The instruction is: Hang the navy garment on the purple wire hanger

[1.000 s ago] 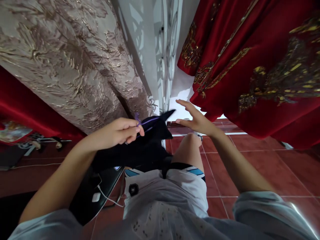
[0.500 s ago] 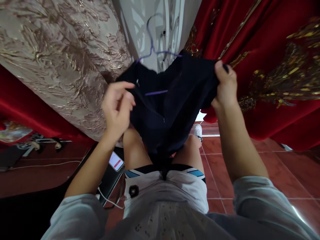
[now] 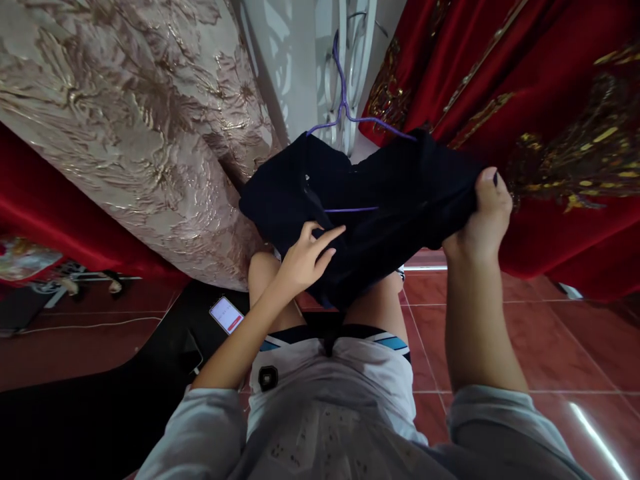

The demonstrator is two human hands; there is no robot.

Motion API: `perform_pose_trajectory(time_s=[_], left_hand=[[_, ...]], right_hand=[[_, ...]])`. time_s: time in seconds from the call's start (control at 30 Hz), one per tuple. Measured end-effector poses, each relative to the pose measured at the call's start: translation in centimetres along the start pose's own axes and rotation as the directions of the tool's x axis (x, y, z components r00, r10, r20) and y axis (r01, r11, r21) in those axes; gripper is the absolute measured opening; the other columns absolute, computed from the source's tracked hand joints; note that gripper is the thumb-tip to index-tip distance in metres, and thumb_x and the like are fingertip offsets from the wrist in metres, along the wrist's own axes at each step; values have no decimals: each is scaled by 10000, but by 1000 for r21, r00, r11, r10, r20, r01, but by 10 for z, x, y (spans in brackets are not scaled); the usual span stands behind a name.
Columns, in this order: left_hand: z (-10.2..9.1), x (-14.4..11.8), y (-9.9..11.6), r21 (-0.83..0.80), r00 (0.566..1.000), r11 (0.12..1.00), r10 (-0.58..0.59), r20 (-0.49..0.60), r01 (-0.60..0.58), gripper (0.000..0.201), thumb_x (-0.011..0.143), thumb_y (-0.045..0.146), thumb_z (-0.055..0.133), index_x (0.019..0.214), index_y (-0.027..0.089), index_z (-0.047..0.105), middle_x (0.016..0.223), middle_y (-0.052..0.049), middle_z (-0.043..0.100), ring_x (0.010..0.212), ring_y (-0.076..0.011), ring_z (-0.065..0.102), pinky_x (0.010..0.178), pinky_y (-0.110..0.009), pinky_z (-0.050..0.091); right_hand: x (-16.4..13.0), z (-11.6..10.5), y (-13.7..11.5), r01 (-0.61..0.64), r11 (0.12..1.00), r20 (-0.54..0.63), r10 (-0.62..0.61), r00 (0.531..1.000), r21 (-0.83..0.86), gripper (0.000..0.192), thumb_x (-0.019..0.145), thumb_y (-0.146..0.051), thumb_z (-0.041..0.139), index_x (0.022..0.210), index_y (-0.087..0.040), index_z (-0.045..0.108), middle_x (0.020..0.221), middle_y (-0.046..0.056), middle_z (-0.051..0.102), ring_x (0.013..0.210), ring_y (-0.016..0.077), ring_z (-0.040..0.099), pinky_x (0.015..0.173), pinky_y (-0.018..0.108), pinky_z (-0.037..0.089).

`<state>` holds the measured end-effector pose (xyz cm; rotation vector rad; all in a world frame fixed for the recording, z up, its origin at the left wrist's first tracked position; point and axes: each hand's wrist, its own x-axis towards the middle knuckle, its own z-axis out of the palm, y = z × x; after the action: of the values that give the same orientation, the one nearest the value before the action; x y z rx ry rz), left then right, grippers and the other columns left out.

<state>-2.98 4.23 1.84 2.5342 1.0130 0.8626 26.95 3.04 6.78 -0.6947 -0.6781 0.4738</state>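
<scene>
Above the person's bare knees, a dark navy garment (image 3: 380,200) hangs bunched on a thin purple hanger (image 3: 345,110). The left hand (image 3: 305,257) lies against the garment's lower left, fingers loosely spread. The right hand (image 3: 483,213) grips its right edge in a fist. Behind the garment hangs red gold-embroidered cloth (image 3: 550,120).

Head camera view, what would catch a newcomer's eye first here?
A dark navy garment on a purple hanger fills the middle, the right hand gripping its edge and the left hand touching its front. Red gold-embroidered fabric hangs at right, beige brocade fabric at left.
</scene>
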Motion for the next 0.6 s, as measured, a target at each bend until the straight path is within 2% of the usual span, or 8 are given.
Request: perform_pose_trajectory(time_s=[0.1,0.17,0.3,0.37,0.4,0.43,0.5,0.6], left_hand=[[9,5,0,-94,986,987,-138,-89,130,518,1033,280,550,1545,266,470,1333,-129,501,895,-165,640,824,-334,588],[14,3,4,-232,973,966,-158,-166,117,402,1032,274,562,1431,221,574,1198,-103,579,908,-168,644,825,-310,569],[24,-16,37,-439,929,894,-237,-285,94,184,1042,259,578,1140,212,726,997,-50,674,941,-177,643,893,-308,512],[29,-27,57,-516,894,851,-303,-331,97,147,1036,249,597,1081,210,731,1000,-50,683,979,-186,638,913,-311,500],[31,-30,66,-556,882,827,-323,-344,87,131,1032,247,607,1066,208,728,999,-51,679,983,-185,637,911,-307,502],[33,-33,73,-595,880,800,-331,-341,71,119,1028,246,616,1055,207,725,993,-51,671,974,-182,640,903,-302,508],[36,-36,79,-665,896,745,-325,-302,46,116,1028,252,619,1046,205,723,986,-54,657,949,-175,655,880,-295,526],[36,-37,77,-717,908,695,-325,-265,40,118,1028,261,621,1048,207,724,1004,-60,650,936,-169,671,857,-289,549]], right_hand=[[6,-7,4,37,994,-25,-40,999,-103,183,954,-273,615,797,-179,628,833,44,628,778,142,633,823,305,531],[-2,-12,8,145,959,-93,-172,981,-244,110,912,-276,650,858,-183,627,900,59,625,856,162,638,885,331,517],[-67,-14,17,322,719,-187,-531,827,-616,339,836,-270,744,1143,-211,615,1188,83,594,1091,202,602,950,359,483],[-114,-8,25,201,803,-233,-386,893,-561,206,856,-326,736,939,-202,594,940,20,585,818,151,581,805,320,488],[-136,-4,29,56,851,-157,-161,974,-522,190,884,-352,703,891,-196,594,860,8,588,769,144,572,778,310,490],[-156,1,32,-95,858,-49,82,995,-504,191,903,-369,672,887,-189,607,836,12,609,767,147,580,778,309,494],[-184,12,38,-258,852,56,316,947,-455,203,924,-385,632,879,-189,605,811,11,613,770,148,583,758,295,495],[-192,24,40,-303,868,115,373,921,-394,223,958,-401,572,862,-200,587,793,0,588,750,136,559,716,269,475]])
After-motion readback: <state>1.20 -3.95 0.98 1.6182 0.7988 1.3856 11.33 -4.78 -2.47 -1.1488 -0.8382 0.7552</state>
